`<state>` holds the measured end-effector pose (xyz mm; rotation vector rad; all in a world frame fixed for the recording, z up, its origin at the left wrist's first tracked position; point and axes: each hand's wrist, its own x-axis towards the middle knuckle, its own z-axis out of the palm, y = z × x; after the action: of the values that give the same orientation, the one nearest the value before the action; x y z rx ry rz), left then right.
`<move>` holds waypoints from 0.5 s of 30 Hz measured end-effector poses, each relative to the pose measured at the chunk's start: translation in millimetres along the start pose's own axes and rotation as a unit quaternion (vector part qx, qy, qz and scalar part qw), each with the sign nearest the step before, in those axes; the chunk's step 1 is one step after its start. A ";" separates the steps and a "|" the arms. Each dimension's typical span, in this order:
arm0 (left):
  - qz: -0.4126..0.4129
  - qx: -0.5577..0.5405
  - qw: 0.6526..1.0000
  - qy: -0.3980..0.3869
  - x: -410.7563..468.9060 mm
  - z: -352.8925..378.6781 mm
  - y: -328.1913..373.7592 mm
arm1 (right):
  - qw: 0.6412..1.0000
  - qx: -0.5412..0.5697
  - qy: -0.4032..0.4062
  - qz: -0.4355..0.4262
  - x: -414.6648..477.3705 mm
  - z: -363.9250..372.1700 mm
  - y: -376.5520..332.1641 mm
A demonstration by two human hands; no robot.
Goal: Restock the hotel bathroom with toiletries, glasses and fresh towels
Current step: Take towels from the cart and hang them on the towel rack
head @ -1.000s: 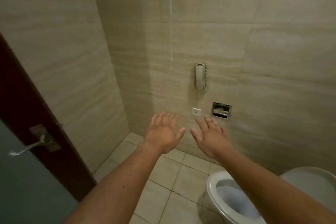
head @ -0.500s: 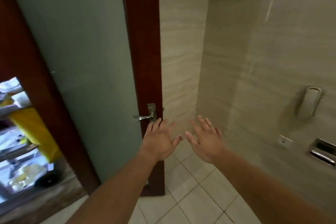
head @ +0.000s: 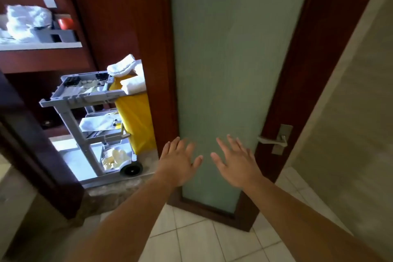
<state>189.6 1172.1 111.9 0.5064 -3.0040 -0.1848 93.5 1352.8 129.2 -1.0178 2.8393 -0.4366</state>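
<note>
Where the doorway opens at far left, I see the grey housekeeping cart [head: 70,100] standing outside the bathroom, small toiletries [head: 85,85] in its top tray and white folded towels [head: 127,74] stacked at its right end above a yellow bag [head: 136,117]. My left hand [head: 177,164] and right hand [head: 236,166] hang side by side, fingers spread and straight, holding nothing, before the frosted door [head: 234,59], its lever handle [head: 270,140] just right.

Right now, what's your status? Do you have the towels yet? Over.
Both empty: left hand open, right hand open. White towels on housekeeping cart beyond the doorway. Frosted-glass door swung open; way out looks passable.
</note>
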 end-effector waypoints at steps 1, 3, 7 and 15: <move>-0.010 -0.001 1.000 0.003 -2.4 -1.6 -20.2 | 1.000 0.001 -0.006 -0.003 11.5 8.5 -15.7; -0.039 0.001 0.999 0.012 -10.0 -4.0 -62.7 | 1.000 0.000 -0.021 -0.008 33.9 26.9 -48.1; -0.090 -0.010 0.995 0.035 -21.0 -8.7 -127.4 | 0.998 -0.001 -0.045 -0.034 67.7 50.0 -96.1; -0.181 -0.001 0.982 0.047 -19.2 -13.3 -234.0 | 0.987 0.012 -0.065 -0.147 139.6 92.9 -206.8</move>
<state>284.1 957.6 92.5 1.0275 -2.7935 -0.1806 128.2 1090.1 103.2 -1.4108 2.5726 -0.4092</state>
